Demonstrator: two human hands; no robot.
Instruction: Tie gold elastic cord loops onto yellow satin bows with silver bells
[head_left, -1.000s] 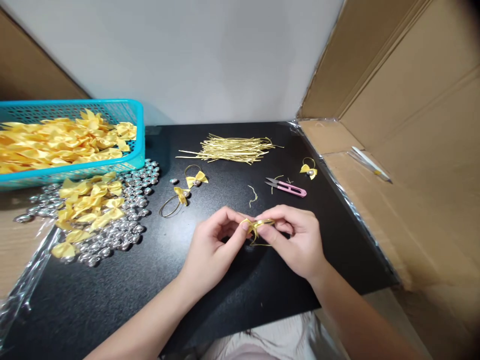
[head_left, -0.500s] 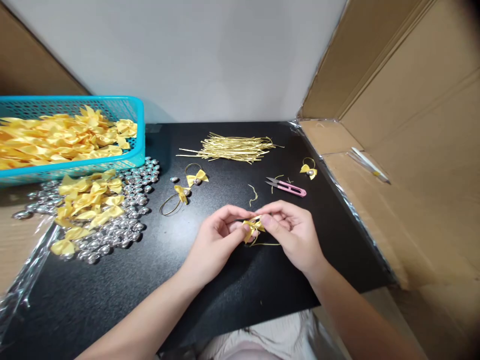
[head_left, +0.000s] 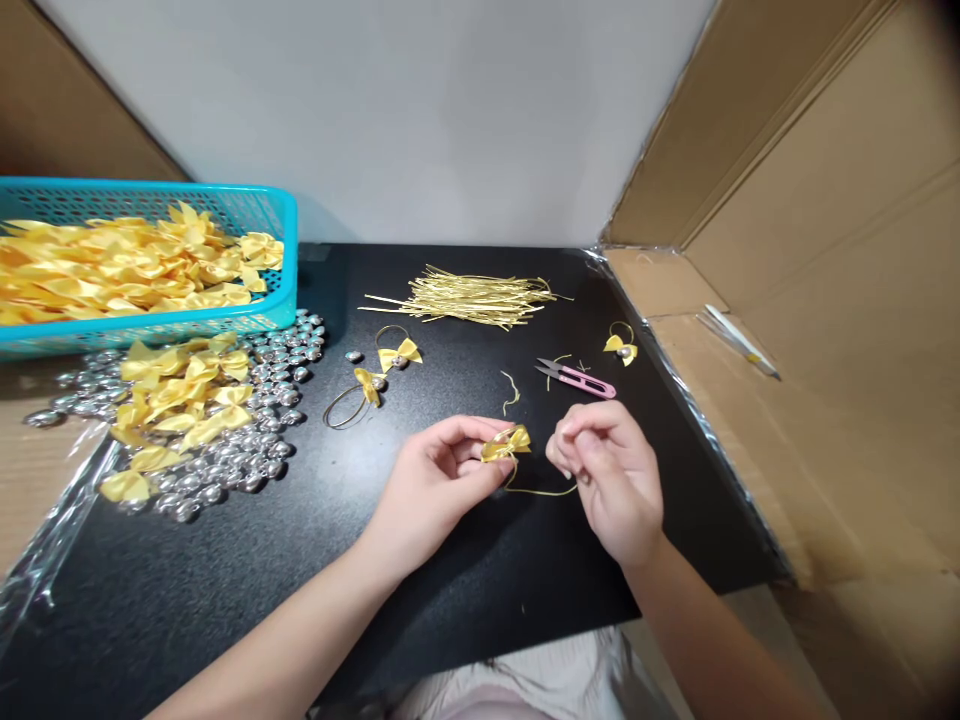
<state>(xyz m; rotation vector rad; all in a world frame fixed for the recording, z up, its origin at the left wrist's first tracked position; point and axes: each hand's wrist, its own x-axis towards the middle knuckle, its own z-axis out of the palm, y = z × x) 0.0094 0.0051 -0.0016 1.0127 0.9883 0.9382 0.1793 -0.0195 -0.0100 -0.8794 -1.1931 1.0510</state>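
Landmark = pink snips, lying on black tabletop, blades pointing L.

L hand: nr side of snips & off to their L. Pinching yellow bow btwn thumb & fingers. Bow sits at fingertips, on the side facing R hand, so it's nr side of snips, a bit L of the blades. R hand: just nr side of snips, fingers curled in, thumb laid over them, apart from bow w/ a small gap btwn. Thin gold cord hangs from bow & runs across that gap to underside of R hand; can't tell if R fingers grip its end or are only closed on themselves.

Rest, all rel. to snips: short thread scrap just L, more bits by the blades. Bow w/ loop & bead beyond & slightly R. Far side & L: gold cord bundle. Well L: two looped bows, one w/ loop pointing away, other w/ loop pointing L & nearer; single bead next to them. Far L: silver beads in a spread w/ loose yellow bows heaped on/among them, then teal basket full of yellow bows behind. R of snips, on cardboard: slim white tool.
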